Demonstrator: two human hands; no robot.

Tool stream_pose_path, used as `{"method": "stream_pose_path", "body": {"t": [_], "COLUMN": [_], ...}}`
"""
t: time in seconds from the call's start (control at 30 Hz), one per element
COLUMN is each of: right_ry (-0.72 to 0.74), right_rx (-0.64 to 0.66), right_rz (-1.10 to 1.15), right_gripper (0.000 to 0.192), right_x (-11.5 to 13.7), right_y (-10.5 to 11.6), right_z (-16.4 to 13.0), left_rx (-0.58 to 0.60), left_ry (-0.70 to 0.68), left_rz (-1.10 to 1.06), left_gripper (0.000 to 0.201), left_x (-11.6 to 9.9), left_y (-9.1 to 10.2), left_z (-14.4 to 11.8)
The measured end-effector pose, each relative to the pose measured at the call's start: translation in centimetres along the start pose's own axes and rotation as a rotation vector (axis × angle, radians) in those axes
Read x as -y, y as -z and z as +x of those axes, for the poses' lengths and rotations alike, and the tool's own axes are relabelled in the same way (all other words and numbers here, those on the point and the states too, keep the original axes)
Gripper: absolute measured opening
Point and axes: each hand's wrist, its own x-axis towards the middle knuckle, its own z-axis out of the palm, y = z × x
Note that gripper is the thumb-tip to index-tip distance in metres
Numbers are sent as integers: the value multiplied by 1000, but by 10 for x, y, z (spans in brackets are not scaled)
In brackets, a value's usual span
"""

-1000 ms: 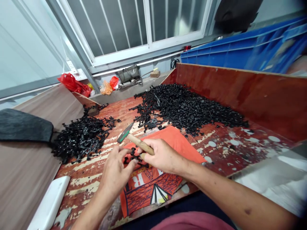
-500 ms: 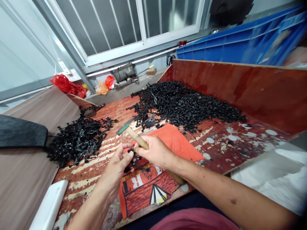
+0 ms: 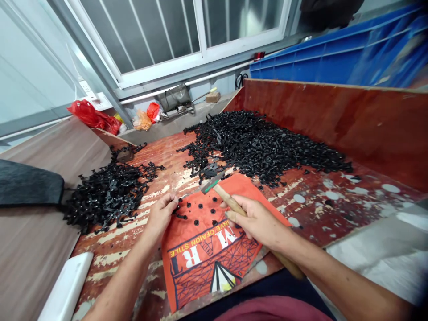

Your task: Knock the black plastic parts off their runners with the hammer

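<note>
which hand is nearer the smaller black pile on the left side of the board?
Left. The left hand sits just right of the smaller black pile, at the orange cloth's left edge. The right hand, gripping the hammer, is farther right across the cloth.

Both bare forearms are stretched forward from the lower edge of the view, angled inward. The left hand (image 3: 161, 214) is held palm down, its fingers (image 3: 172, 199) curled and pinched together at the tips. The right hand (image 3: 257, 219) is closed in a loose fist, thumb laid on top, the wrist kept straight and low.
</note>
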Motion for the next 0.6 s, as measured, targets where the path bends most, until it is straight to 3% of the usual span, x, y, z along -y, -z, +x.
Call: {"method": "stream_pose_path", "body": {"t": [0.37, 0.47, 0.6], "right_ry": [-7, 42, 145], "right_rx": [5, 28, 30], "right_rz": [-127, -209, -488], "right_gripper": [8, 16, 32], "right_x": [-18, -14, 3], "right_y": [7, 10, 15], "right_z": [-5, -6, -7], "left_rx": [129, 127, 111], "left_ry": [-50, -35, -28], "left_rz": [136, 171, 221], "left_gripper": [19, 22, 22], "left_x": [18, 23, 27], "left_y": [-6, -6, -5], "left_z": [12, 16, 20]}}
